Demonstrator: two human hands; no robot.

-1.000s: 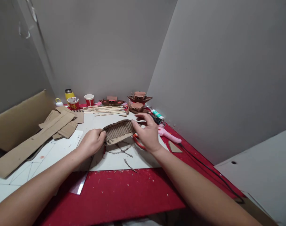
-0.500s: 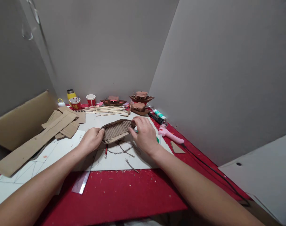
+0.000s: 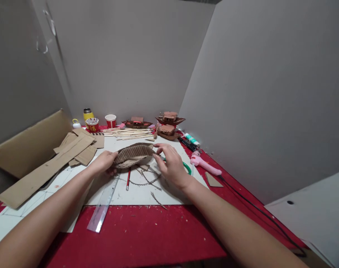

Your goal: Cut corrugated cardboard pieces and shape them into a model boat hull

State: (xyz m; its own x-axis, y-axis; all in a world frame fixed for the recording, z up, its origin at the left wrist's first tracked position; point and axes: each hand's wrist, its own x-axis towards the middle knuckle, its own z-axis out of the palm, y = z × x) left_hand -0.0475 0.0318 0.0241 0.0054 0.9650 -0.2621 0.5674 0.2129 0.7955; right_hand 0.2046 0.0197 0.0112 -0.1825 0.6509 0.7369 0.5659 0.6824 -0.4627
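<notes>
A boat-shaped piece of corrugated cardboard [image 3: 134, 155], ribbed inside, is held up over the white board [image 3: 169, 199]. Its left end is gripped by my left hand [image 3: 105, 162]. At its right end, the thumb and fingers of my right hand [image 3: 170, 163] pinch the pointed tip. Beneath the cardboard lie a red pencil [image 3: 128, 180], a clear ruler [image 3: 102, 208] and thin curled cardboard strips [image 3: 157, 200]. Green scissor handles [image 3: 187, 168] show just behind my right hand.
Cardboard strips [image 3: 46, 171] are piled at left. Along the back stand cups [image 3: 110, 121], a yellow bottle [image 3: 88, 114], wooden sticks [image 3: 130, 132] and model boats [image 3: 170, 118]. A pink glue gun [image 3: 205, 164] with a black cable lies at right, near a cardboard triangle [image 3: 213, 179].
The cardboard piece now looks narrower and more curved, with its right end pinched to a point. More of the green handles shows. The whole view has shifted slightly.
</notes>
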